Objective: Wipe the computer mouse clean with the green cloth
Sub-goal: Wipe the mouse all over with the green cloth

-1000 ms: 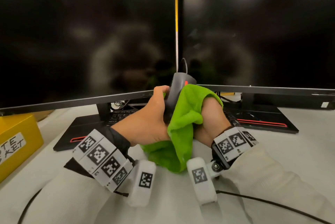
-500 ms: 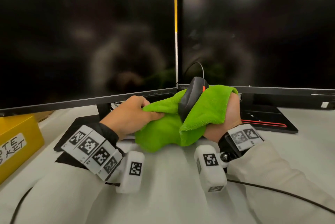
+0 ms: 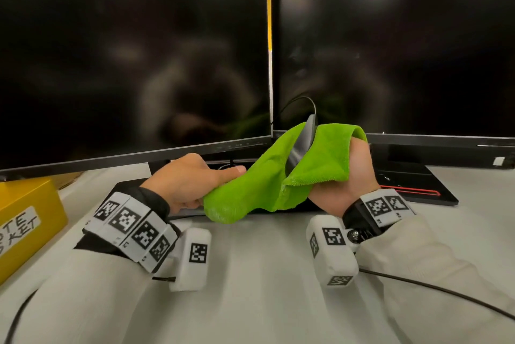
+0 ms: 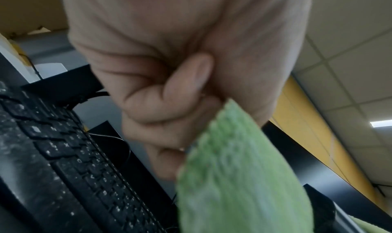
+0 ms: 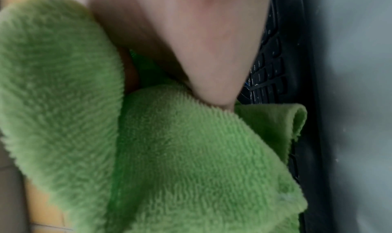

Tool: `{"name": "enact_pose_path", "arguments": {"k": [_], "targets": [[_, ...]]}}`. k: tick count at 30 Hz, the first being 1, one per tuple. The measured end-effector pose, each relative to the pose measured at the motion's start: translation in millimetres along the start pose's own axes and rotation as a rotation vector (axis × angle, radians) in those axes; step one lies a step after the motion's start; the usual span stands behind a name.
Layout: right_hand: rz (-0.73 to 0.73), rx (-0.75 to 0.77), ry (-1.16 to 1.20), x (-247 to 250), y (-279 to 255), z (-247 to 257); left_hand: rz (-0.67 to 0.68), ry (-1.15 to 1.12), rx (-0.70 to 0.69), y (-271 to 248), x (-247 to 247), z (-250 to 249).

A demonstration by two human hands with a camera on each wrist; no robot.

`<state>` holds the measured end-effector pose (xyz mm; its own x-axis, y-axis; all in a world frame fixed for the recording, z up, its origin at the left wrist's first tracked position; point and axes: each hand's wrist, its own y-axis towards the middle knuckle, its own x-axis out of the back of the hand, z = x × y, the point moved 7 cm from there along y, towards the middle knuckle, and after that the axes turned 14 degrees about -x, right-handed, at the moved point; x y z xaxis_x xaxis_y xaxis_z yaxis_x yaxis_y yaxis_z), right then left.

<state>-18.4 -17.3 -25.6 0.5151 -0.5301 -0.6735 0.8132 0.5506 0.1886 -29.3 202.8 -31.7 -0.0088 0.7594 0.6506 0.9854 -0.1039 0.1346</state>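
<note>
The dark computer mouse (image 3: 302, 143) stands on edge above the desk, half wrapped in the fluffy green cloth (image 3: 264, 176), its cable looping up behind it. My right hand (image 3: 348, 176) holds the mouse through the cloth; its fingers are hidden under the fabric (image 5: 169, 152). My left hand (image 3: 192, 182) grips the cloth's left end (image 4: 233, 169) in a curled fist with the thumb on top, and the cloth is stretched between the two hands. Only a narrow strip of the mouse shows.
Two dark monitors (image 3: 133, 64) (image 3: 395, 51) stand close behind the hands on black bases (image 3: 412, 184). A black keyboard (image 4: 63, 152) lies under the hands. A yellow box (image 3: 25, 221) sits at the left edge. A cable (image 3: 446, 290) crosses the white desk at right.
My left hand let go of the mouse and moved left, pulling the cloth's end out. My right hand carried the mouse up and to the right, turning it more edge-on.
</note>
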Motion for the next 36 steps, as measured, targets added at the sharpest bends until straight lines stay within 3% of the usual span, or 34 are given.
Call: {"name": "enact_pose_path", "arguments": {"k": [2,3,5,8,14,18,22,28,34,36], "targets": [[-0.188,-0.035,0.017,6,-4,-3,0.073,-0.018,0.027,-4,-4,-3],[-0.195,-0.017,0.023,5,-4,-3,0.064,-0.082,0.024,-4,-6,-4],[-0.259,0.015,0.004,12,-3,-3,-0.026,-0.319,0.001,-3,-6,-8],[-0.380,-0.054,-0.076,20,2,-12,-0.129,-0.644,-0.085,0,-9,-18],[-0.383,-0.109,-0.105,20,9,-22,-0.072,-0.778,-0.309,-2,-19,-42],[-0.330,-0.105,-0.190,5,10,-28,0.073,-0.631,-0.528,-4,-28,-45],[-0.196,-0.118,-0.229,-10,9,-38,-0.002,-0.423,-0.664,-4,-26,-50],[-0.203,-0.036,-0.183,-24,7,-33,-0.136,-0.320,-0.592,-7,-39,-55],[-0.427,0.177,-0.088,-10,7,-16,-0.074,-0.041,-0.541,-3,-50,-61],[-0.462,0.202,-0.106,-11,4,-14,-0.123,-0.049,-0.552,-1,-46,-60]]}}
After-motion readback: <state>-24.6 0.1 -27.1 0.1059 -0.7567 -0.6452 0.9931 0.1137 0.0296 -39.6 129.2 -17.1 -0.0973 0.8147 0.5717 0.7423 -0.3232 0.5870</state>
